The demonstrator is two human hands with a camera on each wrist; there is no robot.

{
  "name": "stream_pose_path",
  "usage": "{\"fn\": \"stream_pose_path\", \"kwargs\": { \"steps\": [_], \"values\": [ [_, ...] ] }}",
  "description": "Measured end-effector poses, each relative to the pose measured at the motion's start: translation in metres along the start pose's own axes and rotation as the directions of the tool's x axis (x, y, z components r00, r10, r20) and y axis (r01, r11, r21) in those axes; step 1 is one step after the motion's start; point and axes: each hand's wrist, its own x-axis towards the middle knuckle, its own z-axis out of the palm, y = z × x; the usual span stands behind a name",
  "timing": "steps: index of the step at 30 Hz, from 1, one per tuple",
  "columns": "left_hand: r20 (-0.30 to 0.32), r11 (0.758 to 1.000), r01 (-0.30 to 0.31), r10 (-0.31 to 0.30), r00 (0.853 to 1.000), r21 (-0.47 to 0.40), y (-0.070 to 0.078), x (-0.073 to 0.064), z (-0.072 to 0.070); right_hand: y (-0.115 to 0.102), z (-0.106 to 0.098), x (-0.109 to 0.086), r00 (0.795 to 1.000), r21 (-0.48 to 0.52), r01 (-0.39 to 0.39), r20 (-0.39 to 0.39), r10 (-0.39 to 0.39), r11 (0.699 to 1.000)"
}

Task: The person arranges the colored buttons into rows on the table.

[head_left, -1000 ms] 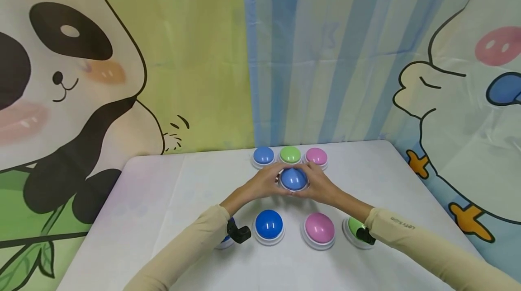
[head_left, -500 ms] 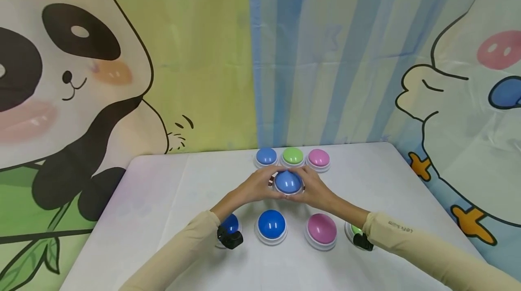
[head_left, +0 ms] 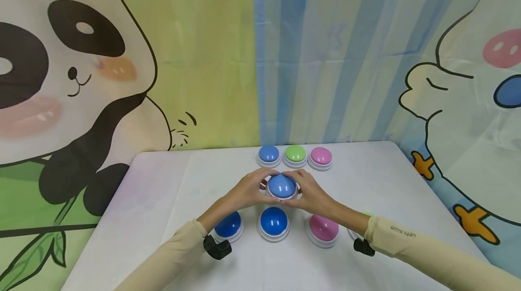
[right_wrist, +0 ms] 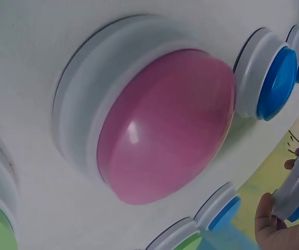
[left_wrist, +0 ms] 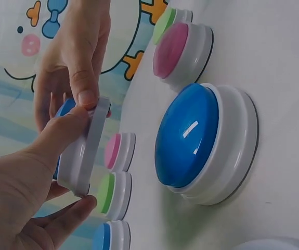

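- Both your hands grasp the lifted blue button [head_left: 282,186], left hand [head_left: 249,189] and right hand [head_left: 311,195] pinching opposite sides, and it's off the table [head_left: 158,187]!
- Grip the white rim; spare the dome any pressure.
- Match both sides' force, or it may tip.
- Careful: your left wrist camera [head_left: 217,247] hangs close by the front-left button [head_left: 228,225].

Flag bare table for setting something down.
Free: white table left of the left hand, out to the left edge; also right of the back pink button. Crowded: the middle, with back green button, held blue button, front pink button.
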Motion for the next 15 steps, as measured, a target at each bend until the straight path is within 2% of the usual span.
{"fn": "stream_pose_path", "kwargs": {
  "steps": [15],
  "values": [
    [-0.033,0.999,0.03,-0.031,0.999,-0.024,0.007,-0.024,-0.002,-0.013,-0.002,-0.009,0.996,0.031,0.065,0.066,-0.067,0.997]
  ]
}}
